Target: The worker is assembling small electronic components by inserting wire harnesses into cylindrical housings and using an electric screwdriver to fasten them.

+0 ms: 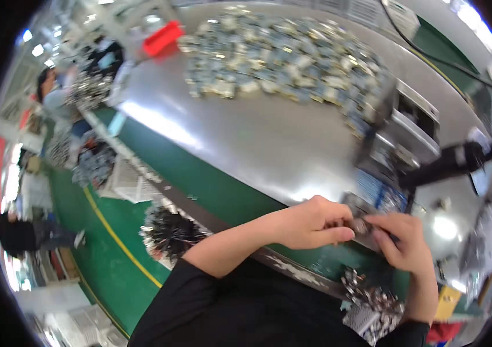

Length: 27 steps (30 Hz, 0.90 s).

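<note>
My left hand (315, 224) and my right hand (403, 238) are close together over the near right edge of the metal table. Between their fingertips is a small metal part (361, 226), blurred, its exact kind hard to make out. The right thumb and fingers pinch it from the right. My left thumb and fingers are closed beside it, and what they hold, if anything, is hidden. Just beyond the hands are a grey metal block (357, 203) and a blue tray (383, 194) with small shiny pieces.
A wide pile of small metal-and-grey parts (280, 55) covers the far metal table (240, 130), beside a red bin (163, 39). A black-armed device (448, 165) stands right. Dark metal pieces sit in a bundle (168, 231) and a heap (373, 295) below. People are at left.
</note>
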{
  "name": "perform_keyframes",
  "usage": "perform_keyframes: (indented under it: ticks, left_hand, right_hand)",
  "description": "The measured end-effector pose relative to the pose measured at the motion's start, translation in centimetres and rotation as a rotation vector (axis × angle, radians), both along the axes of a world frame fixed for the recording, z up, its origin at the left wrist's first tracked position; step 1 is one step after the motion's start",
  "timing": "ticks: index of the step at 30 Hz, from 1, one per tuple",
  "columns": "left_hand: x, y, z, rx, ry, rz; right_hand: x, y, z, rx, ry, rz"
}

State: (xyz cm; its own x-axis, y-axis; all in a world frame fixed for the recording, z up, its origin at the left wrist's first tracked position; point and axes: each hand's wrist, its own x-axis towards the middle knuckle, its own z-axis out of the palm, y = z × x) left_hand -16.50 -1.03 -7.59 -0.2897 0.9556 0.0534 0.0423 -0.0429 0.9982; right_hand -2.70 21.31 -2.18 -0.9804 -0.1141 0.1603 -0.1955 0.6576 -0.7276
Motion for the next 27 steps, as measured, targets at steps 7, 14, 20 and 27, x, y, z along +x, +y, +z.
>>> perform_keyframes:
  ticks: [7, 14, 20, 27]
  left_hand:
    - [-17.5, -9.2, -1.6, -0.262, 1.166, 1.258]
    - [-23.2, -10.8, -3.7, -0.626, 1.616, 1.075]
    - [-22.2, -10.8, -6.9, -0.522, 1.260, 1.105]
    - [-14.0, -8.8, -4.7, -0.139, -0.018, 1.027]
  right_hand:
    - [1.7, 3.5, -2.7, 0.345, -0.162, -0.190]
    - [1.1, 3.9, -4.4, 0.216, -0.200, -0.179]
    - [2.8, 4.4, -6.7, 0.169, -0.088, -0.260]
    - [3.7, 4.5, -7.2, 0.189, -0.026, -0.312]
